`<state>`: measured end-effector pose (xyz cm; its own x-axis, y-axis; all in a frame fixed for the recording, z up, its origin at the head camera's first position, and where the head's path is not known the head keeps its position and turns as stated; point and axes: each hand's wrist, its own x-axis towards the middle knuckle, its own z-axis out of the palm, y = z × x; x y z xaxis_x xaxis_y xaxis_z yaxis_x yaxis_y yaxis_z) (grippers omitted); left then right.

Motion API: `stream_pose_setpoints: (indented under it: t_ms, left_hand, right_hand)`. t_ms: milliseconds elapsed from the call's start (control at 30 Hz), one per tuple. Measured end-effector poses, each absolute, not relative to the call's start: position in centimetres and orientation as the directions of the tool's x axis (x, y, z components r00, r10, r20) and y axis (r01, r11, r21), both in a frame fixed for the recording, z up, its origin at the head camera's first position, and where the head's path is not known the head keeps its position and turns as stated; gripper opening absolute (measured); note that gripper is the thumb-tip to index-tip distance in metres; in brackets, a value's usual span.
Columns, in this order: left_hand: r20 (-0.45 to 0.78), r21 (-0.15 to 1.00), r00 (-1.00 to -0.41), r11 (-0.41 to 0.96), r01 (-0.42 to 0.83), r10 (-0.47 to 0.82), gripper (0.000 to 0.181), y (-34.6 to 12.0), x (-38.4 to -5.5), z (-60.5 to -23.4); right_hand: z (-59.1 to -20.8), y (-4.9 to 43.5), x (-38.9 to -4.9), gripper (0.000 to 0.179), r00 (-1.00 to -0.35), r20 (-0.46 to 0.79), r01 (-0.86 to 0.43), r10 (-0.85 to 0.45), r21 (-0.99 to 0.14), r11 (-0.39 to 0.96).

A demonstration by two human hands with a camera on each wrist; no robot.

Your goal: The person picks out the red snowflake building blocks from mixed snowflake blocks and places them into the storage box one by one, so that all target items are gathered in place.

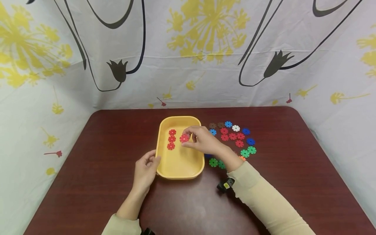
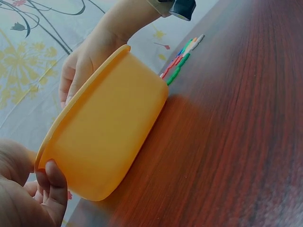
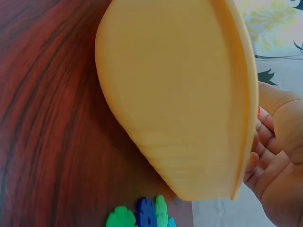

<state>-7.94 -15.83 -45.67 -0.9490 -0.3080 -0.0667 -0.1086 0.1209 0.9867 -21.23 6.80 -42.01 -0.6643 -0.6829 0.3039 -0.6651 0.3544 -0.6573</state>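
A yellow tray [image 1: 179,166] stands on the table, with three red flower-shaped discs [image 1: 171,139] in a column on its left side. My left hand [image 1: 146,169] grips the tray's left rim between thumb and fingers; in the left wrist view the fingertips [image 2: 57,182] curl against the outer wall. Over the tray's inside, my right hand [image 1: 202,138] pinches another red disc [image 1: 184,138] between thumb and fingers. From the right wrist, the tray wall [image 3: 175,94] hides most of that disc, with only a sliver of red beside the fingers.
Right of the tray lie loose discs: several red ones [image 1: 232,136], blue ones [image 1: 250,141], green ones [image 1: 245,153], brown ones [image 1: 212,125] and a white one [image 1: 236,128]. The right forearm covers some of them. A patterned cloth [image 1: 182,81] hangs behind the dark red table [image 1: 117,130].
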Motion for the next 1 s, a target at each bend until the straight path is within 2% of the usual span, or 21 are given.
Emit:
stream_pose_setpoints:
  t_ms: [333,600,1000]
  left_hand:
    - [-0.067,0.988,-0.950,0.109,-0.105,-0.305,0.032,-15.9,-8.1,-45.5]
    - [-0.074,0.988,-0.950,0.109,-0.112,-0.303,0.034,-16.0,-8.1,-45.7]
    - [-0.058,0.989,-0.954,0.115,-0.095,-0.293,0.033,-16.0,-8.0,-46.0]
  right_hand:
    - [-42.1,4.4,-21.0,0.037,-0.645,0.261,-0.677,-0.718,-0.632,0.379]
    - [-42.6,2.3,-20.7,0.027,-0.630,0.239,-0.699,-0.739,-0.590,0.405]
    - [-43.4,0.7,-19.8,0.025,-0.651,0.086,-0.633,-0.754,-0.609,0.477]
